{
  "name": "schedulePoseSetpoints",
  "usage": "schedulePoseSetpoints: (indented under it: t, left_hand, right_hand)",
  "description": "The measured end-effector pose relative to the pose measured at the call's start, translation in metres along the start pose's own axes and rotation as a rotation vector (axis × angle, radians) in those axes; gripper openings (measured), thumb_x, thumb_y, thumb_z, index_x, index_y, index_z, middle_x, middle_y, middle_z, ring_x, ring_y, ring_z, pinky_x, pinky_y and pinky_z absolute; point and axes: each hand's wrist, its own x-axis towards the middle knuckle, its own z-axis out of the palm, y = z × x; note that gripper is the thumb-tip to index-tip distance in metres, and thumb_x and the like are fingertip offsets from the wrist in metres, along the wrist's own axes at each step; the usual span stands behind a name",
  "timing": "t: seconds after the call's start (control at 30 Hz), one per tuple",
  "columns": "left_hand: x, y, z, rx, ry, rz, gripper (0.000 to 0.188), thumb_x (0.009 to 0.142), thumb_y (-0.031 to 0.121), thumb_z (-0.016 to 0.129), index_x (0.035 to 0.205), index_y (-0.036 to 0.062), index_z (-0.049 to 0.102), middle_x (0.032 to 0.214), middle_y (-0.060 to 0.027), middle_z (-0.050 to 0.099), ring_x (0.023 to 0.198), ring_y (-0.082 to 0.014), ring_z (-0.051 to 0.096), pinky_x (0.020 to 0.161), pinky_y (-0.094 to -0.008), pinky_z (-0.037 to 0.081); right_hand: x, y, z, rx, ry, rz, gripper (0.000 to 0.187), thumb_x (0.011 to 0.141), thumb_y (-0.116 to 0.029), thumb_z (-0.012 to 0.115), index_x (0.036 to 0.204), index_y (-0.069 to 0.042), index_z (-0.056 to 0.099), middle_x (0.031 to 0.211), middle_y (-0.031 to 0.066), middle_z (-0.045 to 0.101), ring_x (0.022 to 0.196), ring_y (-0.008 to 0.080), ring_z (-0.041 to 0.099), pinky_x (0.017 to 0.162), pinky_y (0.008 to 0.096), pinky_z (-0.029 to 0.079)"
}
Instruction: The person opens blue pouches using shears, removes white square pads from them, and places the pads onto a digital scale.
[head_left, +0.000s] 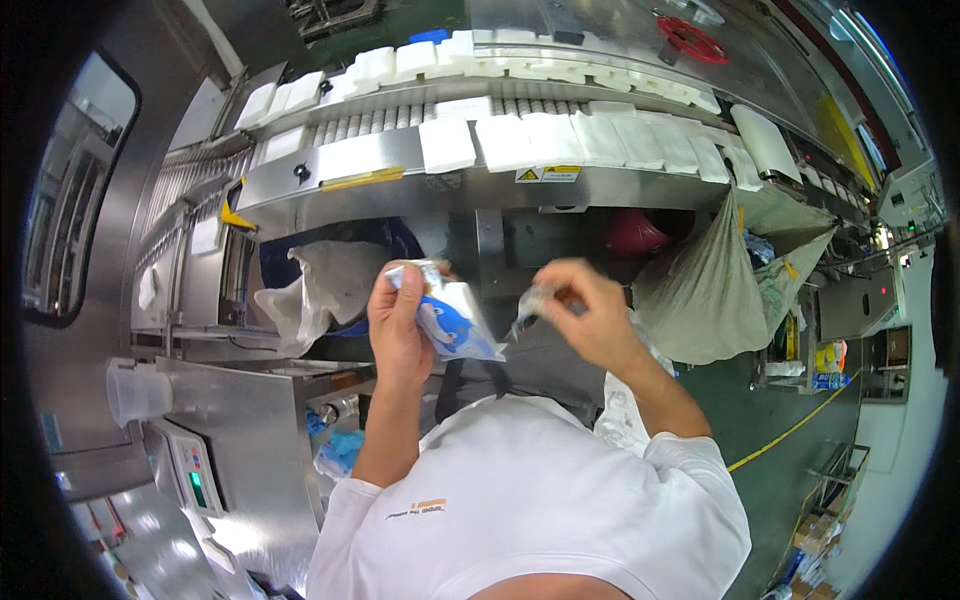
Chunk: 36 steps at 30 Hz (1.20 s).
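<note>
Below the conveyor (400, 150) — blue-printed pack (452, 318) in left hand (395, 325) grip, right hand (590, 315) pinching torn strip (530, 305)

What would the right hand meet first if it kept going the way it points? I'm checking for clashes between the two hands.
The right hand, pinching a torn strip of clear film, points toward the blue-and-white packet in the left hand. It would probably meet that packet first, though depth is unclear.

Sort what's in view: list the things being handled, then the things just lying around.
In hand: blue-and-white plastic pack in the left hand; torn clear strip pinched by the right hand.

Lying about: white packs on the conveyor, grey sack, weighing scale, red reel.
</note>
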Motion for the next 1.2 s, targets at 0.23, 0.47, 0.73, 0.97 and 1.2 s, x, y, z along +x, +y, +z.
schedulePoseSetpoints:
  t: [0.23, 0.47, 0.73, 0.97, 1.2]
  left_hand:
    - [-0.011, -0.012, 0.014, 0.057, -0.108, -0.099, 0.021, 0.107, 0.023, 0.058, 0.114, 0.0043, 0.065, 0.131, -0.0150, 0.068, 0.108, -0.0168, 0.068, 0.092, -0.0318, 0.057]
    - [-0.019, -0.016, 0.003, 0.323, 0.110, -0.033, 0.024, 0.101, 0.030, 0.071, 0.103, 0.0054, 0.071, 0.088, 0.0031, 0.068, 0.077, -0.0029, 0.059, 0.068, -0.0216, 0.048]
    - [-0.023, -0.017, -0.009, 0.358, 0.047, 0.112, 0.025, 0.101, 0.025, 0.070, 0.100, 0.0003, 0.072, 0.090, 0.0007, 0.068, 0.080, -0.0033, 0.057, 0.069, -0.0213, 0.047]
    - [-0.029, -0.030, -0.021, 0.307, 0.124, 0.172, 0.015, 0.097, 0.011, 0.072, 0.100, -0.0025, 0.076, 0.102, -0.0043, 0.069, 0.086, -0.0088, 0.061, 0.074, -0.0231, 0.048]
    - [-0.032, -0.031, -0.013, 0.467, 0.108, 0.132, 0.013, 0.096, 0.009, 0.072, 0.097, -0.0030, 0.076, 0.101, -0.0062, 0.071, 0.090, -0.0109, 0.063, 0.078, -0.0245, 0.048]
  right_hand:
    - [0.036, -0.016, 0.028, 0.240, -0.099, 0.028, 0.011, 0.095, 0.001, 0.068, 0.104, 0.001, 0.063, 0.097, 0.0077, 0.071, 0.088, 0.0111, 0.069, 0.078, 0.0282, 0.057]
    - [0.023, -0.013, 0.029, 0.188, -0.221, -0.120, 0.020, 0.095, 0.004, 0.062, 0.115, 0.005, 0.067, 0.129, 0.0139, 0.058, 0.107, 0.0194, 0.066, 0.089, 0.0301, 0.057]
    - [0.014, -0.013, 0.046, 0.119, -0.188, -0.007, 0.020, 0.085, 0.006, 0.073, 0.104, 0.001, 0.075, 0.094, 0.0096, 0.071, 0.083, 0.0153, 0.070, 0.070, 0.0269, 0.056]
    - [-0.002, -0.018, 0.051, 0.084, -0.083, -0.044, 0.014, 0.083, 0.008, 0.075, 0.097, 0.004, 0.075, 0.091, 0.0097, 0.069, 0.082, 0.0151, 0.067, 0.071, 0.0247, 0.052]
    - [-0.021, -0.024, 0.048, -0.033, 0.066, -0.103, 0.017, 0.080, 0.009, 0.074, 0.095, 0.002, 0.076, 0.089, 0.0136, 0.073, 0.081, 0.0247, 0.070, 0.073, 0.0309, 0.054]
